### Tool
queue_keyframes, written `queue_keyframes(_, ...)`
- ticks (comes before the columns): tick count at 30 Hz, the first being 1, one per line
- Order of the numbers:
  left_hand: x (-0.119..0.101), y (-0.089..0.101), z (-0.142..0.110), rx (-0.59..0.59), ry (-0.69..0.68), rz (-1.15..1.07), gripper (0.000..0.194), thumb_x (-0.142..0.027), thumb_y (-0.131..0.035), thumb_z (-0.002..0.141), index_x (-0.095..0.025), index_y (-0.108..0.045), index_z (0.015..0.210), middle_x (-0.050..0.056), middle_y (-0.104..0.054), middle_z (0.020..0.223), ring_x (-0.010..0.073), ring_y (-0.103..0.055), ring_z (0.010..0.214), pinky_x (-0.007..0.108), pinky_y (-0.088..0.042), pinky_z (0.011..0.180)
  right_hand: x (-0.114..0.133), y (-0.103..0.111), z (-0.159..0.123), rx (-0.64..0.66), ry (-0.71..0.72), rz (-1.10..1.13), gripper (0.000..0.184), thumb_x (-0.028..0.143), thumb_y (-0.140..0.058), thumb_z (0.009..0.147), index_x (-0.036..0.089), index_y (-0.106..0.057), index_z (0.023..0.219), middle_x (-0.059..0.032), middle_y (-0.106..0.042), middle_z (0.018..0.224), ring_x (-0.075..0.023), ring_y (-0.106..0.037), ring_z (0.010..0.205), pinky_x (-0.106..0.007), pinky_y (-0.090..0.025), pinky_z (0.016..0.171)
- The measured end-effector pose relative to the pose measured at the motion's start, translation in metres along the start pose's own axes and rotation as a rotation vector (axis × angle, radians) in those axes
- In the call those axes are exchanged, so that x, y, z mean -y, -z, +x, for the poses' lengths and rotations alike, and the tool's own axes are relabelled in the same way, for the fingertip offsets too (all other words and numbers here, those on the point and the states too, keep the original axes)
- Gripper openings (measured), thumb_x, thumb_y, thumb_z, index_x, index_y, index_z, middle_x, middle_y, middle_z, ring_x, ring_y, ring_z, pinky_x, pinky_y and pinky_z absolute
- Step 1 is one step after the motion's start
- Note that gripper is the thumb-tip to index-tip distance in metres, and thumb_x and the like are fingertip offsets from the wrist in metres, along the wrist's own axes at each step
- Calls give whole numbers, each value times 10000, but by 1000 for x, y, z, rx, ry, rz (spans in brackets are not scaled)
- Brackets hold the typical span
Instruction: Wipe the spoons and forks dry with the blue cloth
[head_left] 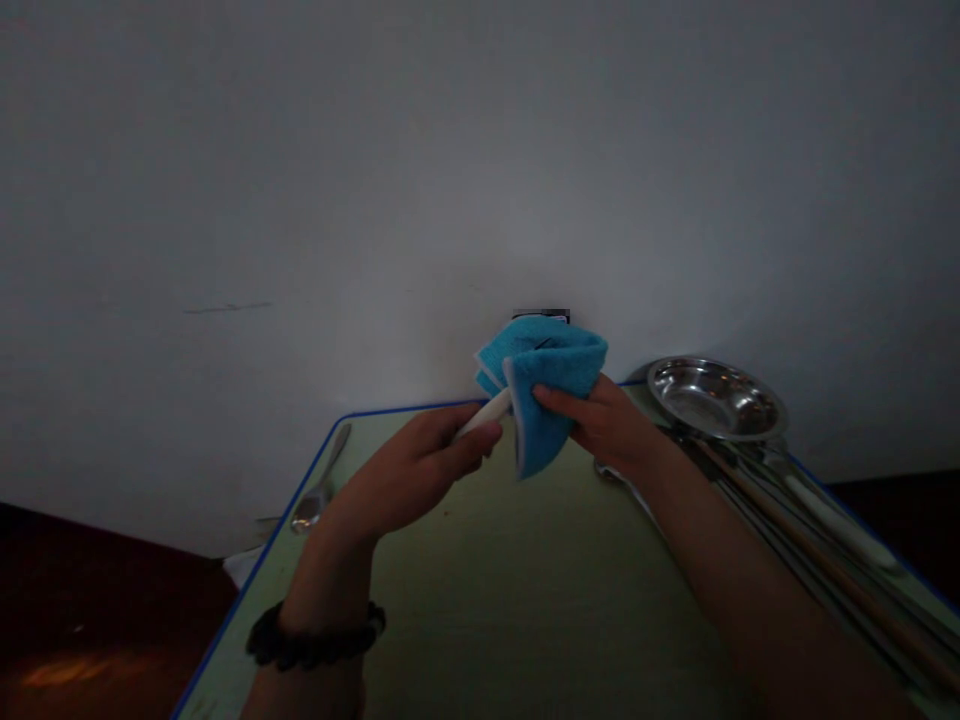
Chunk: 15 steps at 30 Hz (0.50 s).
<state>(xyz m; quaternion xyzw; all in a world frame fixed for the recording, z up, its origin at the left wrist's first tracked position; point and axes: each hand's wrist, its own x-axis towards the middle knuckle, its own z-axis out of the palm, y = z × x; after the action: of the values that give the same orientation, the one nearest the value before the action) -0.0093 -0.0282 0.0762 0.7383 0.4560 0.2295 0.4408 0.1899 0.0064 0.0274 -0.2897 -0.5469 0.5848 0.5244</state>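
Observation:
My left hand [431,455] is closed around the white handle [484,412] of a utensil, held above the table's far part. A blue cloth [559,375] with a pale edge is folded over the utensil's other end, so its kind is hidden. My right hand [604,415] grips the cloth from the right, thumb on the near side and the other fingers mostly behind it. A small dark edge [541,315] shows just above the cloth; I cannot tell whether it belongs to the utensil.
On the green, blue-edged table [480,600] a metal spoon [321,490] lies at the left. Another metal utensil [609,473] is partly under my right forearm. A steel bowl [716,400], several long sticks [795,530] and a white-handled utensil [840,520] are at the right. A wall [375,200] rises behind.

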Motion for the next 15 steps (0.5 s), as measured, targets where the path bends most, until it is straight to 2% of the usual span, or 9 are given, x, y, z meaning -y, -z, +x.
queue_keyframes(6, -1, 1, 0, -46, -4, -19, 270, -416, -443, 845, -167, -543, 811, -49, -365, 579, 84, -331, 500, 194, -279, 444, 5, 5, 1, 6, -57, 24, 319, 272, -705, 658, 223, -627, 963, -27, -658, 1031, -197, -593, 958, -403, -410, 934)
queue_keyframes(11, -4, 0, 0, -112, -2, -23, 264, -413, -441, 845, -172, -532, 786, -50, -365, 568, 87, -335, 494, 201, -280, 447, 12, -1, 2, -130, -32, 99, 428, 337, -672, 689, 260, -534, 1087, -29, -649, 1039, -199, -615, 900, -399, -469, 858)
queue_keyframes(15, -4, 1, 1, -161, -8, -12, 267, -406, -429, 845, -171, -524, 763, -51, -351, 556, 88, -320, 478, 207, -263, 436, 15, -2, 4, -270, -92, 80, 424, 434, -594, 739, 290, -513, 1130, -14, -661, 983, -203, -627, 844, -405, -488, 807)
